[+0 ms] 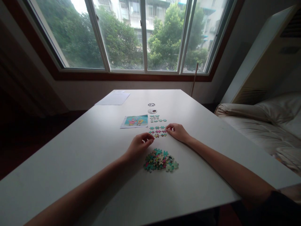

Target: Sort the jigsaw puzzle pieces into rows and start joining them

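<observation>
Small jigsaw puzzle pieces (pixel 157 128) lie in short rows on the white table (pixel 94 147). My left hand (pixel 141 142) is at the near left end of these rows, its fingers curled and thumb and forefinger together. Whatever is between those fingertips is too small to make out. At the right end of the rows, my right hand (pixel 176 131) pinches at the edge of a puzzle piece. A loose heap of puzzle pieces (pixel 160 160), mostly green with some pink and yellow, sits nearer to me. Left of the rows lies a picture sheet (pixel 135 121) with cartoon figures on blue-green.
Two round, flat items (pixel 152 111) lie one behind the other beyond the rows. White paper (pixel 113 98) rests at the table's far left edge. A cream sofa (pixel 256 122) stands at the right, and a window (pixel 143 37) is ahead.
</observation>
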